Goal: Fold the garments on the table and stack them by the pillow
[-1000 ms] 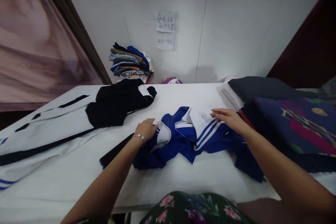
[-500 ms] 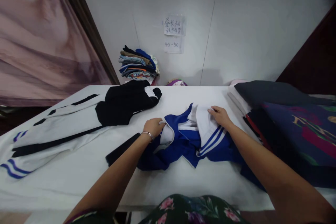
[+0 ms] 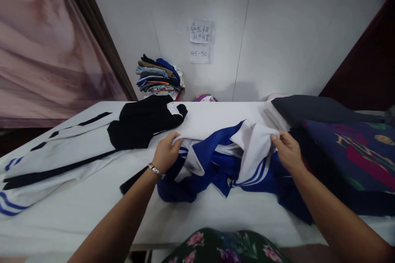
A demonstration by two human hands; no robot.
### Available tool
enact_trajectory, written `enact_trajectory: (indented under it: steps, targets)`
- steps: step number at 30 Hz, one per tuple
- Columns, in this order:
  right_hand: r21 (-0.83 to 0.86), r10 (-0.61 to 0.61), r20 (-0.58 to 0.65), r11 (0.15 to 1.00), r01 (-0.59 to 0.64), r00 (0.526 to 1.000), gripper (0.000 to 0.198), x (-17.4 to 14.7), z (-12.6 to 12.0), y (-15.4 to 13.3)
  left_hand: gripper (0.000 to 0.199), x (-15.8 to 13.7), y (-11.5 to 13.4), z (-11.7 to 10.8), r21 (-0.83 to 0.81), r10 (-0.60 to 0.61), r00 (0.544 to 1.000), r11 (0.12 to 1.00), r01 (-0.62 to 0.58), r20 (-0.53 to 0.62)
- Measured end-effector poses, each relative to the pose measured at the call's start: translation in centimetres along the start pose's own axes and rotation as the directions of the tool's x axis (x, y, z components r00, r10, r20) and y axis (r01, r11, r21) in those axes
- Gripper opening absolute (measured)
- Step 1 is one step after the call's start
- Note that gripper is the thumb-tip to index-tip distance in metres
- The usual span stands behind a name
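A blue and white jacket (image 3: 208,152) with white stripes lies crumpled across the white table in front of me. My left hand (image 3: 166,152) is closed in a pinch on its white part at the left. On the right, my right hand (image 3: 286,150) pinches another white edge between thumb and fingers, slightly raised. White cloth spans part of the gap between the hands, and the blue body sags below them. The jacket's lower right portion passes behind my right forearm.
A black and white garment (image 3: 138,125) lies spread on the table (image 3: 92,218) at the left. Folded clothes (image 3: 352,144) are piled at the right. Beyond the table stands a clothes stack (image 3: 159,76) by the wall, under paper notes (image 3: 201,41).
My hands have moved apart, the left one leftward and the right one rightward. The jacket's white parts are pulled wider and its upper edge is stretched between them.
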State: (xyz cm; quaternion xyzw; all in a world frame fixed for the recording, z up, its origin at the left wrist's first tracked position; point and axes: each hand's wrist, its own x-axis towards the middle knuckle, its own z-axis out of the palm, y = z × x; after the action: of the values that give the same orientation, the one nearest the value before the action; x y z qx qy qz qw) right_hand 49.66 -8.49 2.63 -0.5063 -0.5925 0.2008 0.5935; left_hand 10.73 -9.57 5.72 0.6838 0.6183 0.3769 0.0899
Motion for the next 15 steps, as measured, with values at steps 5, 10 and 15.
enact_trajectory:
  steps: [5, 10, 15]
  targets:
    - [0.062, -0.013, -0.181, 0.998, 0.025, 0.983, 0.025, 1.3, -2.0, -1.6, 0.019, 0.8, 1.8, -3.8, -0.084, -0.045, 0.985, 0.996, 0.032, -0.165]
    - [0.163, 0.055, -0.142, 0.986, -0.031, 0.988, 0.023, 2.1, -2.1, -2.0, 0.018, 2.1, 1.8, -4.6, -0.193, -0.105, 0.979, 0.979, 0.07, -0.176]
    - [0.145, 0.072, -0.131, 0.988, -0.053, 0.989, 0.023, 1.0, -2.0, -2.6, 0.019, 2.1, 1.9, -4.4, -0.294, -0.151, 0.975, 0.951, 0.099, -0.162]
